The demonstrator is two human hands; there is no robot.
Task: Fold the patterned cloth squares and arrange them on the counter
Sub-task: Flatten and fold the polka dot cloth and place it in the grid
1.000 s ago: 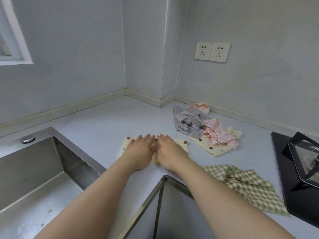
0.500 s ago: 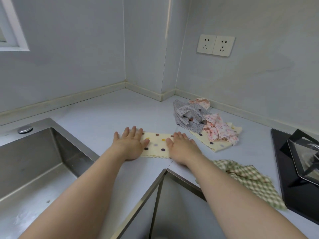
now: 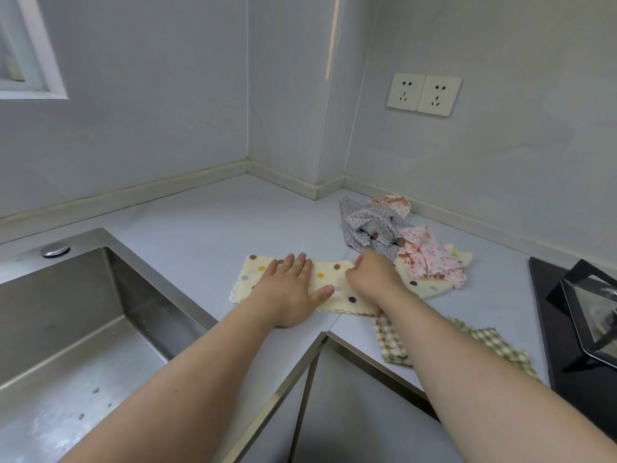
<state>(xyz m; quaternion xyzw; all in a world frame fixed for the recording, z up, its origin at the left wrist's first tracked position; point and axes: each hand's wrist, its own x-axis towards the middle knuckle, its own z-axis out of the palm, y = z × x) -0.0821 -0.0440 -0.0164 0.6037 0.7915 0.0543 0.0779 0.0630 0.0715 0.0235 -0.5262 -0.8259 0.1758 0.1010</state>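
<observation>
Midway through the folding, as I judged it, my left hand point(image 3: 290, 289) lay spread and flat on the cream dotted cloth point(image 3: 329, 279), fingers straight and palm pressing down, which pinned the left half of the strip to the counter point(image 3: 217, 222) so it would not slide. My right hand point(image 3: 370, 279) was at the cloth's right end with its fingers curled. It appeared to pinch the edge there, though the knuckles hid the fingertips, and I took that grip as the start of bringing that end over toward the left. The cloth lay as a long narrow strip near the counter's front edge, between the sink point(image 3: 83, 312) and the unsorted heap, a spot with bare room to work. Behind my right hand the heap sat toward the corner: a grey floral cloth point(image 3: 367, 225) crumpled on top, a pink floral cloth point(image 3: 427, 262) bunched beside it, both resting on another cream dotted cloth point(image 3: 430, 290) that showed beneath them. A green checked cloth point(image 3: 494, 345) lay loose under my right forearm, just beside the black hob point(image 3: 542, 329). None of these four looked folded, so most of the task was, by my reckoning, still to do
</observation>
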